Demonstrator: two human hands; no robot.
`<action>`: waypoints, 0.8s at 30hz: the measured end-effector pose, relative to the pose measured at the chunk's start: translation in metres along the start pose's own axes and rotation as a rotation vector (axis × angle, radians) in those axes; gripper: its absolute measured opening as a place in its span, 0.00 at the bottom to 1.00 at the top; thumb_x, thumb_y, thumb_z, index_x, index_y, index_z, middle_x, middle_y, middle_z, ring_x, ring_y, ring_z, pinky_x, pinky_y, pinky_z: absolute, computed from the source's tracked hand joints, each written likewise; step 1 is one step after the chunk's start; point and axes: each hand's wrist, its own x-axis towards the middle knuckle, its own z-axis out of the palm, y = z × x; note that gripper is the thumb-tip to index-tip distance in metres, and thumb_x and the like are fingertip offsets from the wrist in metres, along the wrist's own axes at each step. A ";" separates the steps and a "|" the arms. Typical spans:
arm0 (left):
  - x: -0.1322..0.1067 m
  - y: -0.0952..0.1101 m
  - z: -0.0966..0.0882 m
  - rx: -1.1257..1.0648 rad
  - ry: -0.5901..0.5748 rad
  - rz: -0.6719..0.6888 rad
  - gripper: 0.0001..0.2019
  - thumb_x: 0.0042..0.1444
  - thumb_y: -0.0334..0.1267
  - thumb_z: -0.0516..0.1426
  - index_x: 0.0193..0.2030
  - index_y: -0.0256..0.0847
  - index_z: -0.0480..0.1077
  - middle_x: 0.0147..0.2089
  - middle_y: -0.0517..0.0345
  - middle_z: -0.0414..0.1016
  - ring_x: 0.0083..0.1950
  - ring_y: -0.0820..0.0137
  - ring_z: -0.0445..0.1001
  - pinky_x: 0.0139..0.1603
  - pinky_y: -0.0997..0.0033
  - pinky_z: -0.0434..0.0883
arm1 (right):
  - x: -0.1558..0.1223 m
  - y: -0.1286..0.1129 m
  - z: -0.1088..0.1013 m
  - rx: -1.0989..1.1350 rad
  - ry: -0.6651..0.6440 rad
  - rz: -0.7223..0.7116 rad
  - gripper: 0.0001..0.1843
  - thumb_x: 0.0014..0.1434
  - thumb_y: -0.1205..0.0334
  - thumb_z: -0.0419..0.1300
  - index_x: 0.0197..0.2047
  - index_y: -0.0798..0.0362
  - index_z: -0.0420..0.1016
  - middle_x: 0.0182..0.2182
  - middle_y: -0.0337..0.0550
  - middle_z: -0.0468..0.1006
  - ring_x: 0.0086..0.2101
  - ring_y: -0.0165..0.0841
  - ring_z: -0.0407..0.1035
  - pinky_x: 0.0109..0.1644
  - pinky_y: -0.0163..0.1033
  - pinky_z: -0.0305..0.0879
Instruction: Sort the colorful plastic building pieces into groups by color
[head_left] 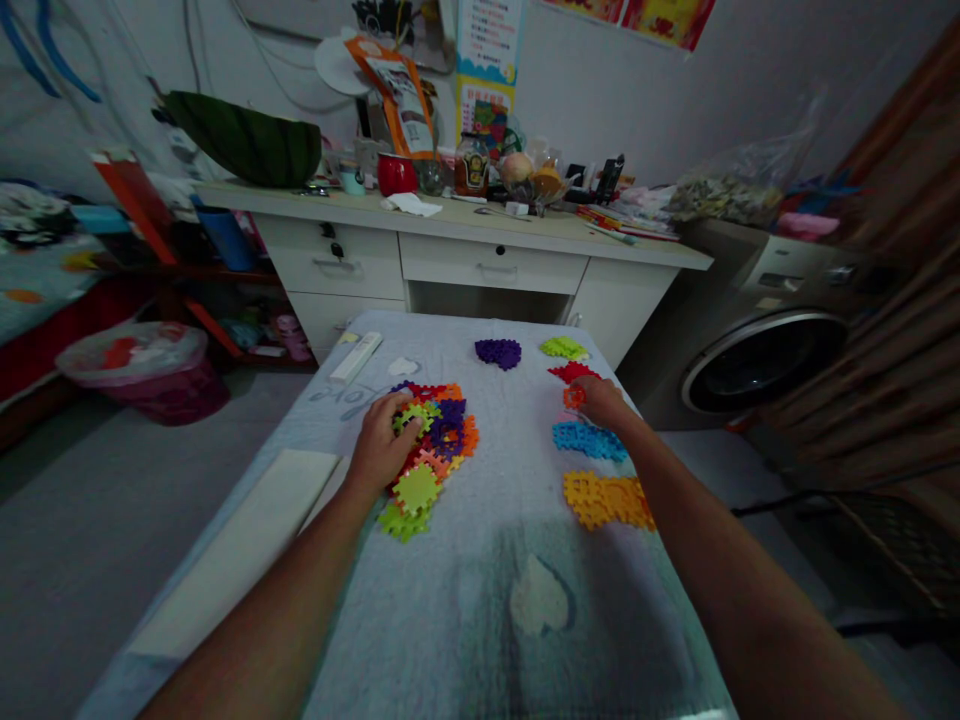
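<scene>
A mixed heap of coloured plastic snowflake pieces [439,440] lies on the grey cloth-covered table [465,620]. My left hand [381,448] rests on the heap's left side, fingers curled onto a yellow-green piece. My right hand [604,402] is at the table's right side, pinching an orange-red piece [574,397]. Sorted groups lie around it: purple [499,352], light green [564,348], red [571,372], blue [589,440] and yellow-orange [606,500].
A white flat box [357,356] and a white scrap [403,366] lie at the table's far left. A pale board [247,545] lies along the left edge. Behind stand a cluttered white desk [480,262], a washing machine [757,340] and a pink bin [142,368].
</scene>
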 end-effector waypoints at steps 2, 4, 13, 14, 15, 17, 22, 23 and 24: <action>0.000 0.000 0.000 0.001 0.000 0.000 0.16 0.58 0.44 0.55 0.51 0.42 0.68 0.55 0.49 0.70 0.59 0.59 0.68 0.64 0.56 0.63 | -0.002 -0.004 -0.001 -0.014 0.045 -0.006 0.24 0.58 0.68 0.58 0.58 0.50 0.72 0.56 0.52 0.72 0.53 0.47 0.66 0.54 0.51 0.61; 0.001 0.000 0.000 0.015 -0.006 -0.001 0.16 0.57 0.44 0.55 0.51 0.42 0.68 0.54 0.49 0.70 0.59 0.58 0.68 0.63 0.55 0.64 | -0.009 -0.015 -0.003 -0.007 0.106 -0.044 0.24 0.58 0.71 0.57 0.57 0.51 0.72 0.58 0.51 0.71 0.54 0.46 0.64 0.57 0.51 0.59; 0.001 0.000 0.000 0.057 -0.048 -0.014 0.15 0.56 0.45 0.55 0.47 0.41 0.69 0.50 0.49 0.72 0.56 0.57 0.70 0.60 0.54 0.65 | -0.081 -0.139 0.019 0.293 0.007 -0.512 0.25 0.58 0.62 0.61 0.59 0.52 0.68 0.58 0.50 0.70 0.56 0.42 0.61 0.60 0.50 0.56; 0.001 0.001 -0.001 0.047 -0.052 -0.019 0.15 0.56 0.45 0.55 0.47 0.41 0.69 0.50 0.49 0.72 0.55 0.57 0.70 0.59 0.54 0.66 | -0.086 -0.149 0.025 0.316 0.013 -0.518 0.28 0.58 0.62 0.61 0.62 0.52 0.65 0.60 0.51 0.68 0.57 0.43 0.60 0.60 0.50 0.56; 0.001 0.001 -0.001 0.033 -0.057 -0.022 0.15 0.56 0.45 0.55 0.47 0.41 0.69 0.49 0.50 0.72 0.54 0.58 0.70 0.59 0.55 0.66 | -0.089 -0.157 0.031 0.336 0.023 -0.517 0.31 0.58 0.62 0.61 0.64 0.52 0.62 0.62 0.51 0.65 0.59 0.43 0.58 0.61 0.50 0.56; 0.000 0.004 -0.003 0.001 -0.069 -0.022 0.15 0.56 0.45 0.55 0.48 0.41 0.69 0.49 0.50 0.72 0.54 0.59 0.71 0.59 0.56 0.66 | -0.091 -0.166 0.041 0.369 0.051 -0.492 0.34 0.58 0.62 0.60 0.66 0.53 0.58 0.64 0.52 0.62 0.60 0.43 0.57 0.61 0.51 0.55; 0.001 0.011 -0.006 -0.057 -0.097 -0.014 0.16 0.55 0.45 0.56 0.48 0.42 0.69 0.50 0.51 0.72 0.54 0.59 0.70 0.59 0.55 0.66 | -0.086 -0.167 0.052 0.414 0.096 -0.463 0.27 0.60 0.61 0.59 0.62 0.54 0.64 0.58 0.51 0.69 0.55 0.43 0.61 0.60 0.49 0.57; 0.001 0.012 -0.006 -0.071 -0.100 -0.013 0.16 0.55 0.45 0.56 0.48 0.42 0.69 0.50 0.51 0.72 0.54 0.58 0.70 0.59 0.55 0.66 | -0.085 -0.166 0.053 0.417 0.109 -0.454 0.25 0.60 0.62 0.59 0.61 0.54 0.65 0.56 0.51 0.71 0.54 0.42 0.61 0.59 0.49 0.58; 0.000 0.014 -0.005 -0.088 -0.103 -0.016 0.16 0.54 0.45 0.56 0.48 0.42 0.69 0.50 0.51 0.72 0.54 0.58 0.70 0.59 0.55 0.66 | -0.085 -0.165 0.054 0.418 0.121 -0.443 0.24 0.60 0.62 0.58 0.60 0.54 0.66 0.55 0.51 0.71 0.53 0.42 0.62 0.58 0.48 0.59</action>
